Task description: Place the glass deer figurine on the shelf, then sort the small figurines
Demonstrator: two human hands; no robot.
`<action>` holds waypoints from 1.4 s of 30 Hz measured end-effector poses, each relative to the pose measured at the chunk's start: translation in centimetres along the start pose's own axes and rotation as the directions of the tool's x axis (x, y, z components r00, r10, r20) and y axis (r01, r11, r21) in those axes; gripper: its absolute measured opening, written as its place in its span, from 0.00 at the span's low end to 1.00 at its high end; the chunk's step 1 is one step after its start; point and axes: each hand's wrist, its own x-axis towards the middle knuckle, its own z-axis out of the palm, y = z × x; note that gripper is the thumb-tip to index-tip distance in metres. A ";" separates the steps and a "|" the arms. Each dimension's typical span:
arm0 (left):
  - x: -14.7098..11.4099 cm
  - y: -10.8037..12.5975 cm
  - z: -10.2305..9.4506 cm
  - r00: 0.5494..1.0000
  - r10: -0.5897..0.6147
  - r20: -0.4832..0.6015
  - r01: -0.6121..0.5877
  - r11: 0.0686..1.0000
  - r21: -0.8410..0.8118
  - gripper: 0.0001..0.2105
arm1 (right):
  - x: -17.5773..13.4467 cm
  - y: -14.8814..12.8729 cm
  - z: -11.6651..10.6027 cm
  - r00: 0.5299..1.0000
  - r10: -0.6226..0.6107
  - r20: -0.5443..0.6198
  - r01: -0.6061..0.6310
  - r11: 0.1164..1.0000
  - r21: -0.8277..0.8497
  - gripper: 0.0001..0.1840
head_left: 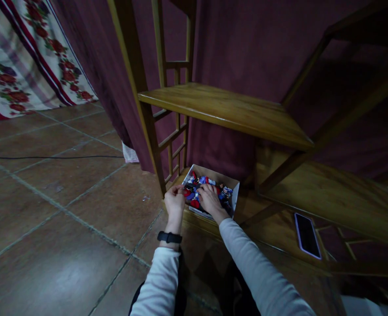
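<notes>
Two grey sleeves nearest the lens, extending forward. Left hand [174, 202], with a black wristband [169, 237], is curled over the near left corner of a white cardboard box [236, 189]; fingers bent, whether gripping the rim cannot be told. Right hand [210, 198] lies palm-down inside the box on a heap of red and blue figures [197, 186], fingers spread. Box sits on the bottom shelf [279, 228] of a wooden rack, at its left end. A phone [307, 235] lies face-up further right on that shelf, well apart from the box.
</notes>
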 end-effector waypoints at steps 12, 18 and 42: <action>0.4 0.1 -0.7 0.998 -0.042 0.044 0.048 0.988 -0.147 0.12 | -1.5 4.5 -1.0 0.975 0.218 0.048 -0.222 0.969 0.107 0.17; 0.0 -0.3 0.3 0.998 -0.019 0.062 0.023 0.998 -0.065 0.11 | -1.6 6.3 -0.3 0.915 0.402 0.038 -0.399 0.886 0.236 0.15; -0.6 -1.1 2.0 0.982 0.057 0.180 -0.038 0.994 -0.105 0.12 | -5.5 7.0 0.0 0.837 0.519 -0.177 -0.428 0.820 0.380 0.19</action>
